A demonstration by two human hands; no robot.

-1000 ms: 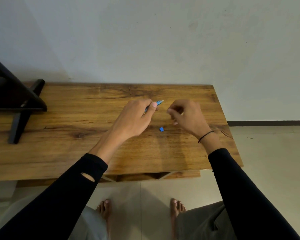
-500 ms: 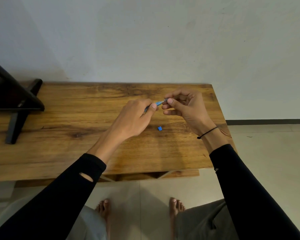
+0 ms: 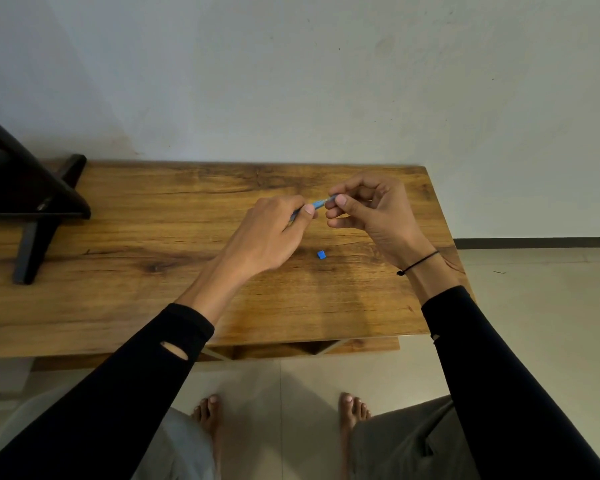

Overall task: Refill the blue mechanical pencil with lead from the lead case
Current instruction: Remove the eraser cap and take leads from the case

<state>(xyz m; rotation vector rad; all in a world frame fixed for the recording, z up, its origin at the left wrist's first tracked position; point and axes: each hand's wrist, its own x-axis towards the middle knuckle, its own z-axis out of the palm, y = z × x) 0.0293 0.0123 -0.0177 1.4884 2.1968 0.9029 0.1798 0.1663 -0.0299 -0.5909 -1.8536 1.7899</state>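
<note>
A: Centre of the frame, above the table (image 3: 125,306): the left hand (image 3: 267,237) is clamped round the pencil (image 3: 317,203), blue barrel poking out towards the upper right.

B: And the right hand (image 3: 371,213)?

A: Thumb and forefinger pinched together right at the pencil's exposed end. Whether there's lead between them, I can't tell.

B: That blue speck?

A: A small blue piece (image 3: 321,255) on the wood, below the hands. Dark stand (image 3: 32,209) at far left.
</note>
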